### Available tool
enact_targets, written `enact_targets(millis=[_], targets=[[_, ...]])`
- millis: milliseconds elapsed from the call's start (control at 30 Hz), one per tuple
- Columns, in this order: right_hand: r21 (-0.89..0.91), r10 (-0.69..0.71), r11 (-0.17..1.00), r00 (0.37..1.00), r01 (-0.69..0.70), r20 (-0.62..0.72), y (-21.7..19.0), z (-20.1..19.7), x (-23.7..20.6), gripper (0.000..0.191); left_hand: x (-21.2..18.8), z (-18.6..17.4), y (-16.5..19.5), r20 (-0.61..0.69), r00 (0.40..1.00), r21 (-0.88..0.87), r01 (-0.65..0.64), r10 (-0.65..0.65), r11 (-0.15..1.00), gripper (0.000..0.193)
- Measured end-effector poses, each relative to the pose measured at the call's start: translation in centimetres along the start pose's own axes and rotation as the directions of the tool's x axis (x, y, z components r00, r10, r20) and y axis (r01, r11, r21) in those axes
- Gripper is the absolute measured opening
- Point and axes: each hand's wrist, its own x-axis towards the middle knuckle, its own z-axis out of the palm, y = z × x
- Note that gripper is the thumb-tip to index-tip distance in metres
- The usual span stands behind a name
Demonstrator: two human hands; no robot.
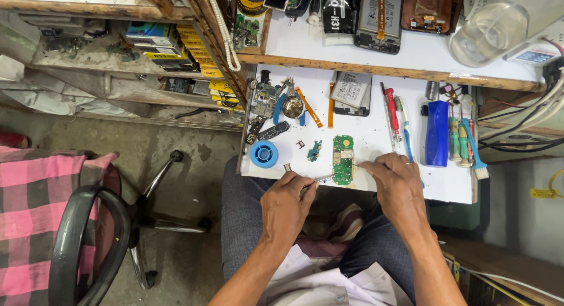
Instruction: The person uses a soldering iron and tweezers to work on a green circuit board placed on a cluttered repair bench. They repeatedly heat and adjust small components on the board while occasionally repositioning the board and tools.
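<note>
At the lower middle of the frame, the left hand (286,207) is closed around thin metal tweezers (317,180), their tips pointing right toward a green circuit board (342,159) lying on the white table (364,138). The right hand (398,182) rests just right of the board, fingertips pinched together at its edge. A blue roll (264,154) sits left of the board; a red screwdriver (392,112) and a blue lighter (437,133) lie to the upper right.
</note>
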Motion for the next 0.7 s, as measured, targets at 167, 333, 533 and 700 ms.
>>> enact_targets(millis=[167, 333, 533, 700], targets=[[-0.022, 0.008, 1.000, 1.000, -0.008, 0.001, -0.1, -0.1, 0.1, 0.034, 0.0, 0.0, 0.2, 0.001, 1.000, -0.011, 0.009, -0.009, 1.000, 0.010], [-0.014, 0.014, 1.000, 0.999, -0.013, 0.040, 0.2, -0.1, -0.1, 0.032, 0.1, -0.3, 0.4, -0.024, 0.999, 0.006, -0.032, 0.032, 0.999, 0.009], [-0.059, -0.035, 0.998, 0.999, 0.037, 0.038, 1.3, 0.3, -0.3, 0.029, 0.0, 0.2, 0.1, -0.052, 0.993, 0.046, -0.105, 0.107, 0.993, 0.009], [-0.052, -0.050, 0.997, 0.998, 0.052, 0.029, 0.8, 0.0, -0.5, 0.028, -0.3, 0.2, 0.2, -0.026, 0.998, 0.036, -0.061, 0.062, 0.997, 0.011]])
